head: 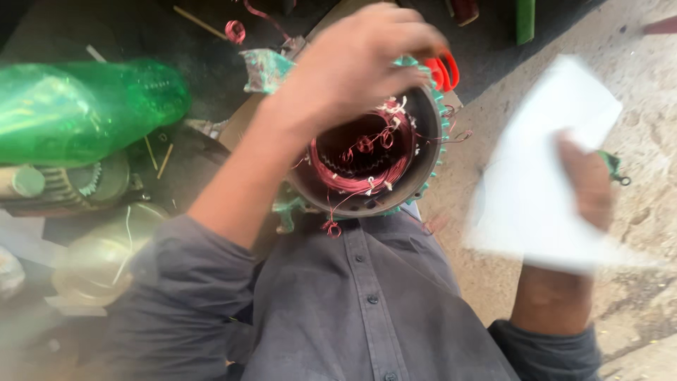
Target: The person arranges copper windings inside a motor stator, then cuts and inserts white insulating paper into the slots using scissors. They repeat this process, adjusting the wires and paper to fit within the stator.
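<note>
Shirt [367, 310] fills the near view. Right hand [589, 187] pinches a blurred white sheet [539, 183] over the concrete floor [649, 106]. Left hand [360, 60] rests curled on the motor stator [367, 159], grip unclear; green bottle [84, 106] beyond.

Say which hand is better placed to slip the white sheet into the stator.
Right, probably. The right hand grips the white sheet, blurred, beside the stator. The left hand lies over the stator's rim, above the copper windings, steadying it.
</note>
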